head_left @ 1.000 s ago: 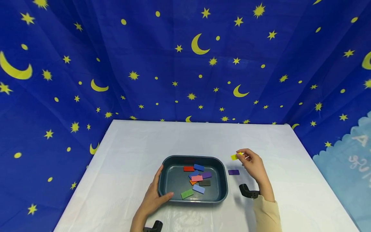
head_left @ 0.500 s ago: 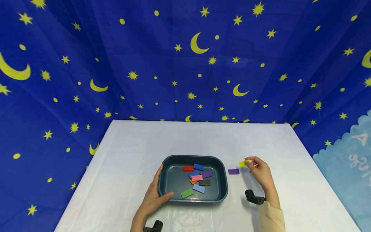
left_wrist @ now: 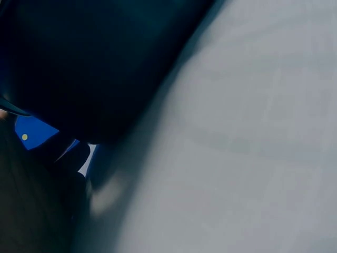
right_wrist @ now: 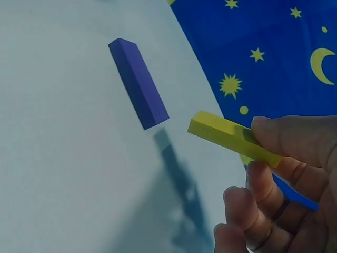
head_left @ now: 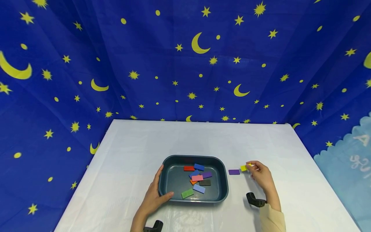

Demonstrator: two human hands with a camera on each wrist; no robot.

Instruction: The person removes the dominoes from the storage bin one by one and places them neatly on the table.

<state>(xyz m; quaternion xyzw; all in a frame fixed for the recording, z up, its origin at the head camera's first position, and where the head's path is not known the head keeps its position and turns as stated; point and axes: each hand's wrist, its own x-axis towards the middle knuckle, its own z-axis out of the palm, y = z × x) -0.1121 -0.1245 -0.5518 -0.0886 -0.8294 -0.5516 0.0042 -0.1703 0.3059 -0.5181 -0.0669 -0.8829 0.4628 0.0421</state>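
Observation:
My right hand [head_left: 262, 177] pinches a yellow domino block [right_wrist: 226, 134] by one end between thumb and fingers. The block is tilted in the right wrist view, and its shadow falls on the white table apart from it. Just beyond its free end, a purple domino block [right_wrist: 139, 84] lies flat on the table. My left hand [head_left: 152, 196] holds a dark blue-grey tray [head_left: 171, 180] at its near left corner, thumb over the front rim and fingers along the left wall. The left wrist view is dark, showing mostly the tray's outer side [left_wrist: 100, 63].
Several loose domino blocks lie in the tray, among them a red one [head_left: 189, 168], a pink one [head_left: 197, 178] and a green one [head_left: 187, 193]. A blue curtain [head_left: 162, 64] with stars and moons hangs behind the table [head_left: 130, 151].
My right hand has moved right and toward me with the yellow block, lowering it to the right of the purple one. The left hand and tray have stayed put.

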